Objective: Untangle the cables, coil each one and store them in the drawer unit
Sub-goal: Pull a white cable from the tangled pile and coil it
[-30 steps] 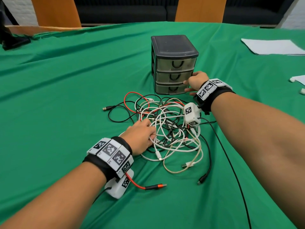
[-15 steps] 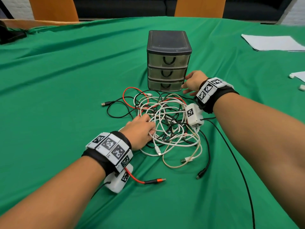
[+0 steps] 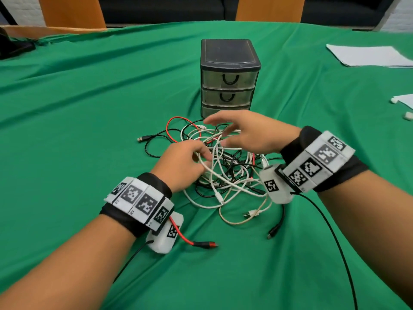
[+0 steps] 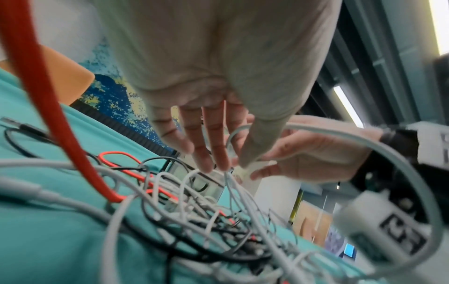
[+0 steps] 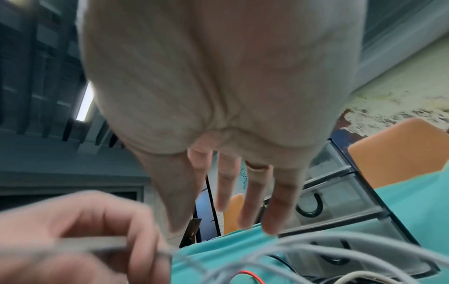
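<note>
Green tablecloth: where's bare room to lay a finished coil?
Free: the wide stretch of green tablecloth left of the black three-drawer plastic unit and the cable tangle; also the cloth between that unit and the white paper sheets. Crowded: directly before the drawers, where left hand and right hand work.

Head view bright, even overhead light, soft shadows under the arms on the green cloth (image 3: 89,108), edges bowed by the wide lens. Right hand (image 3: 252,135) motion-blurred. Wrist views washed-out, strongly distorted; near cables (image 4: 60,201) out of focus, ceiling light strip (image 5: 85,101) glaring, left hand (image 5: 73,240) smeared.
</note>
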`<state>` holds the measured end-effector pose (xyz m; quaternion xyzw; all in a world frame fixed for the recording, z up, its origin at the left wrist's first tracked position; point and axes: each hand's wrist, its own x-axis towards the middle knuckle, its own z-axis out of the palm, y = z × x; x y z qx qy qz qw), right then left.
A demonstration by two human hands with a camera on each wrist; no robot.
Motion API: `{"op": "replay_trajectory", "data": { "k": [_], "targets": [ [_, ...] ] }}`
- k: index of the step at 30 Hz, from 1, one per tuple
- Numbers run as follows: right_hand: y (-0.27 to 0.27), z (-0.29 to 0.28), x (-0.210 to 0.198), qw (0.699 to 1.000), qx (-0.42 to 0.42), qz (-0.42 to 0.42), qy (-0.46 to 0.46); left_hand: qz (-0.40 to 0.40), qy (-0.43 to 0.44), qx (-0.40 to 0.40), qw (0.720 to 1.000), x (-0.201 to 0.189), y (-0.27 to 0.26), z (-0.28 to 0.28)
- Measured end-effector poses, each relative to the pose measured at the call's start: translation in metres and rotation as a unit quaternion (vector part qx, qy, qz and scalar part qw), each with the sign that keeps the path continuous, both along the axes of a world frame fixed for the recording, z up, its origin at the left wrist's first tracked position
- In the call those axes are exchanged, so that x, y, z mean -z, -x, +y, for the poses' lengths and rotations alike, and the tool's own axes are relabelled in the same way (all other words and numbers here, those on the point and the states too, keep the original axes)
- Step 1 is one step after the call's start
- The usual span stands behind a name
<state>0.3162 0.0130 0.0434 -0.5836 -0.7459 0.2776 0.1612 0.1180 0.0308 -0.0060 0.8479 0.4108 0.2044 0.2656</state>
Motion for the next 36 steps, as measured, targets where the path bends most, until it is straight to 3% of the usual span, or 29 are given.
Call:
{"op": "replay_trajectory", "data": {
  "k": [4, 8, 10, 12, 15, 18, 21, 28, 30, 34, 36],
  "targets": [
    [0.004, -0.003, 0.000, 0.998, -0.033, -0.026, -0.046, -0.167, 0.099, 0.004, 0.981, -0.020, 0.003, -0.009],
    [0.005, -0.006, -0.002, 0.999, -0.011, 0.026, -0.041, -0.316, 0.238, -0.007, 0.919, -0.031, 0.011, -0.019],
    [0.008, -0.009, -0.003, 0.997, 0.001, 0.045, -0.066, -0.365, 0.306, 0.005, 0.879, -0.033, 0.013, -0.024],
    [0.010, -0.009, -0.001, 0.992, 0.026, 0.062, -0.102, -0.393, 0.333, 0.021, 0.857, -0.034, 0.013, -0.028],
    [0.011, -0.008, -0.002, 0.966, 0.118, 0.108, -0.201, -0.392, 0.306, 0.024, 0.867, -0.032, 0.012, -0.030],
    [0.000, -0.006, -0.013, 0.904, 0.221, 0.224, -0.289, -0.344, 0.280, 0.009, 0.896, -0.025, 0.012, -0.030],
    [-0.013, -0.003, -0.025, 0.836, 0.293, 0.308, -0.345, -0.309, 0.292, -0.009, 0.905, -0.019, 0.013, -0.032],
    [-0.020, -0.001, -0.030, 0.779, 0.355, 0.310, -0.413, -0.265, 0.286, -0.047, 0.920, -0.015, 0.017, -0.028],
    [-0.025, 0.000, -0.027, 0.790, 0.368, 0.291, -0.395, -0.285, 0.294, -0.067, 0.910, -0.013, 0.020, -0.027],
    [-0.029, 0.000, -0.015, 0.859, 0.374, 0.200, -0.287, -0.307, 0.326, -0.083, 0.890, -0.012, 0.024, -0.027],
    [-0.020, -0.006, -0.011, 0.870, 0.343, 0.148, -0.322, -0.304, 0.316, -0.090, 0.894, -0.013, 0.022, -0.028]
  ]
}}
